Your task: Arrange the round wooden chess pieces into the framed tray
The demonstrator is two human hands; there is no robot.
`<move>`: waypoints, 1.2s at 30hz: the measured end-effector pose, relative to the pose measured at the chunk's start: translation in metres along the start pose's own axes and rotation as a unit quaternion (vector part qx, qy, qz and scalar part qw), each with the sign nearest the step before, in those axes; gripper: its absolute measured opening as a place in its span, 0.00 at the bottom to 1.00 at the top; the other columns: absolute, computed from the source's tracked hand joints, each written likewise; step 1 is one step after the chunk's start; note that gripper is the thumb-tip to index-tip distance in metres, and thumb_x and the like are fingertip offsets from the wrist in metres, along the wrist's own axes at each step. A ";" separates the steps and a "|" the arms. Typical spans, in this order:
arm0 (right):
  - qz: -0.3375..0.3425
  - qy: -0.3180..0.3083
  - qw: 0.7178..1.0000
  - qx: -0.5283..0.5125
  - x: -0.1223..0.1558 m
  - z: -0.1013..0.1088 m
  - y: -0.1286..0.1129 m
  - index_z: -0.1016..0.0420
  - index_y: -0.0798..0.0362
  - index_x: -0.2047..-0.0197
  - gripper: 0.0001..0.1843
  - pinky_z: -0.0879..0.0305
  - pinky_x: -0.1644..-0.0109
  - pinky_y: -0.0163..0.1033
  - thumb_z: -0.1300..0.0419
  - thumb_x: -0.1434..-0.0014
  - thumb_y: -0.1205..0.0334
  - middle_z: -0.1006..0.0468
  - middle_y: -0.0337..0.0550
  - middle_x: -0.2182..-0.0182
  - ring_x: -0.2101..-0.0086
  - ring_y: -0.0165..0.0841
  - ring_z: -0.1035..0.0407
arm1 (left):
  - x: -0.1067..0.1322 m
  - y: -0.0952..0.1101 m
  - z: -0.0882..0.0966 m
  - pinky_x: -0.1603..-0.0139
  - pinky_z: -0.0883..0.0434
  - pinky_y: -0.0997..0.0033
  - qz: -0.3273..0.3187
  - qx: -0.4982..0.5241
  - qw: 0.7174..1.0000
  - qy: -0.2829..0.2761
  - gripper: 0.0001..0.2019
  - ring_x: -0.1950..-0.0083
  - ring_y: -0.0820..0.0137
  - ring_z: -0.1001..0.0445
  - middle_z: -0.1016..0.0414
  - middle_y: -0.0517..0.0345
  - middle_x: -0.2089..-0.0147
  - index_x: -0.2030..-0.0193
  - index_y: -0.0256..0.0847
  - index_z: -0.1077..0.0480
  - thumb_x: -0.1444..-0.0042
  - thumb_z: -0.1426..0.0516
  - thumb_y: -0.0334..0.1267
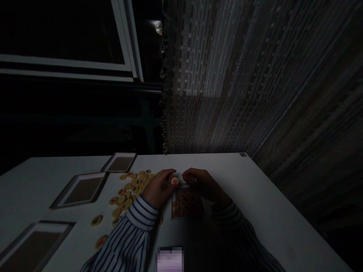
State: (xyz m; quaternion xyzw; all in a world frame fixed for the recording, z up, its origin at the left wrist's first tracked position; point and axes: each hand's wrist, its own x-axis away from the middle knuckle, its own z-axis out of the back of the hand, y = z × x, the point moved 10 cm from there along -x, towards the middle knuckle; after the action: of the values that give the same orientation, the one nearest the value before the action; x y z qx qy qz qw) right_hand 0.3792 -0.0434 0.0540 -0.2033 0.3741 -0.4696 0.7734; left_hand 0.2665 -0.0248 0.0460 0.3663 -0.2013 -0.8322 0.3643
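My left hand (159, 189) pinches a round wooden game piece with a red mark (174, 181) between its fingertips, just above the far edge of a small square tray (187, 203). The tray holds several similar round pieces with red marks. My right hand (200, 183) rests curled at the tray's far right corner, fingers closed against its rim. Left of my left hand lies a loose pile of round pieces (129, 189) on the white table (255, 204). Both sleeves are striped.
Three shallow square trays lie at the left: one at the back (120, 162), one in the middle (82, 189), one near the front edge (34, 245). Two stray pieces (96, 220) lie near them. A beaded curtain (241, 75) hangs behind the table. The scene is dim.
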 end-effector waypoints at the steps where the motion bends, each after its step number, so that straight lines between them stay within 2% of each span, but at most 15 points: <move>1: -0.002 -0.004 1.000 -0.005 0.000 -0.001 0.000 0.29 0.54 0.65 0.08 0.39 0.65 0.32 0.48 0.44 0.63 0.25 0.39 0.70 0.70 0.28 0.33 | 0.000 0.001 0.000 0.59 0.32 0.67 -0.007 -0.002 1.000 0.000 0.15 0.62 0.70 0.30 0.29 0.55 0.64 0.54 0.37 0.36 0.50 0.46 0.35; 8: -0.056 -0.036 0.994 -0.083 -0.003 -0.015 0.009 0.28 0.53 0.62 0.11 0.37 0.65 0.33 0.46 0.45 0.58 0.24 0.41 0.68 0.68 0.29 0.32 | 0.000 0.011 0.003 0.59 0.32 0.68 -0.039 -0.008 0.999 0.011 0.15 0.61 0.70 0.30 0.30 0.56 0.63 0.54 0.39 0.36 0.50 0.45 0.33; 14: -0.053 -0.036 0.988 -0.139 -0.002 -0.016 0.007 0.28 0.55 0.61 0.11 0.37 0.64 0.33 0.44 0.46 0.59 0.24 0.42 0.67 0.67 0.30 0.31 | 0.001 0.014 0.005 0.58 0.32 0.68 -0.040 0.003 0.999 0.020 0.15 0.60 0.70 0.30 0.29 0.55 0.62 0.54 0.39 0.35 0.51 0.45 0.33; 17: -0.053 -0.032 0.988 -0.141 -0.001 -0.015 0.009 0.28 0.55 0.62 0.11 0.37 0.64 0.33 0.44 0.46 0.59 0.24 0.42 0.67 0.67 0.30 0.31 | 0.001 0.006 0.005 0.57 0.32 0.67 -0.005 0.029 0.999 0.017 0.17 0.59 0.69 0.29 0.28 0.54 0.60 0.54 0.39 0.35 0.53 0.43 0.34; 20: -0.053 -0.025 0.989 -0.134 -0.001 -0.014 0.010 0.28 0.54 0.62 0.10 0.36 0.64 0.33 0.44 0.46 0.59 0.24 0.42 0.67 0.67 0.30 0.31 | 0.002 -0.008 -0.003 0.57 0.31 0.66 0.065 0.114 0.991 -0.016 0.19 0.61 0.70 0.28 0.27 0.56 0.62 0.55 0.39 0.35 0.56 0.42 0.34; 23: -0.049 -0.013 0.991 -0.127 -0.001 -0.012 0.009 0.28 0.54 0.63 0.11 0.36 0.66 0.33 0.43 0.47 0.58 0.24 0.41 0.68 0.68 0.30 0.30 | 0.005 -0.021 -0.015 0.62 0.30 0.69 0.148 0.245 0.957 -0.053 0.17 0.66 0.72 0.27 0.26 0.57 0.66 0.57 0.36 0.36 0.55 0.43 0.35; 26: -0.045 -0.004 0.991 -0.125 -0.001 -0.010 0.006 0.28 0.54 0.63 0.11 0.35 0.65 0.34 0.43 0.47 0.57 0.24 0.41 0.69 0.68 0.30 0.30 | 0.007 -0.029 -0.021 0.65 0.30 0.70 0.200 0.319 0.925 -0.056 0.17 0.68 0.72 0.27 0.26 0.57 0.68 0.59 0.35 0.36 0.56 0.42 0.38; 29: -0.027 -0.004 0.992 -0.126 -0.002 -0.009 0.001 0.29 0.53 0.62 0.11 0.35 0.64 0.34 0.43 0.47 0.57 0.24 0.41 0.68 0.68 0.30 0.30 | 0.007 -0.030 -0.021 0.63 0.30 0.69 0.216 0.331 0.917 -0.052 0.15 0.67 0.71 0.26 0.24 0.56 0.68 0.62 0.35 0.33 0.58 0.41 0.39; 36: -0.021 -0.005 0.994 -0.106 -0.002 -0.011 0.000 0.29 0.53 0.62 0.11 0.35 0.64 0.34 0.44 0.45 0.57 0.23 0.41 0.69 0.68 0.29 0.30 | 0.005 -0.025 -0.020 0.59 0.30 0.67 0.203 0.314 0.925 -0.062 0.12 0.63 0.68 0.26 0.23 0.53 0.66 0.65 0.35 0.30 0.55 0.41 0.40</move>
State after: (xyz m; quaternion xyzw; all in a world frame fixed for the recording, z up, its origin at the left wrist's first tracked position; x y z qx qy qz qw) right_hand 0.3707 -0.0407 0.0480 -0.2947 0.4136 -0.4422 0.7392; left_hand 0.2675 -0.0136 0.0159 0.3612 -0.5448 -0.6554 0.3783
